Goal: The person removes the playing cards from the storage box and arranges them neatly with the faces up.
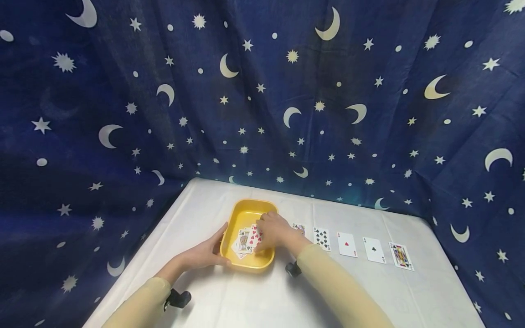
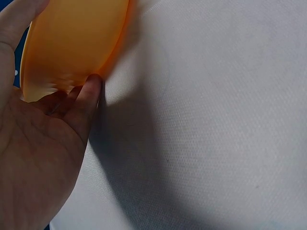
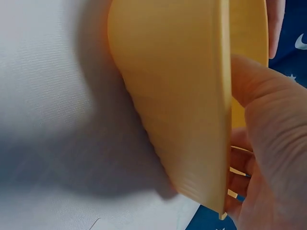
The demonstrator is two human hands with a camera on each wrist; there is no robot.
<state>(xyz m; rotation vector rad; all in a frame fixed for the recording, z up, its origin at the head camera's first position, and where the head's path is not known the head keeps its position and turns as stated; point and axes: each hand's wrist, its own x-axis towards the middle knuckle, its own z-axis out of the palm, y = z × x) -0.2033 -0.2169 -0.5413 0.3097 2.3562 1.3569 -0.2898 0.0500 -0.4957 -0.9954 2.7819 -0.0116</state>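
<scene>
A yellow plastic tray (image 1: 253,268) stands on the white-covered table with several playing cards in it. My left hand (image 1: 205,253) rests along its left side, fingers spread against the outer wall; the left wrist view shows fingertips (image 2: 91,91) touching that wall. Reaching over the right rim, my right hand (image 1: 274,231) has its fingers curled inside and pinches a hearts playing card (image 1: 254,236). The card overlaps a king card (image 1: 243,241) lying in the tray. In the right wrist view the tray wall (image 3: 172,96) hides the cards, while the thumb (image 3: 259,84) reaches over the rim.
Right of the tray lies a row of face-up cards: a face card (image 1: 300,228) partly behind my right hand, a spades card (image 1: 321,238), an ace of hearts (image 1: 347,244), an ace of clubs (image 1: 374,250) and another face card (image 1: 401,256). A blue star-and-moon cloth (image 1: 262,109) hangs behind.
</scene>
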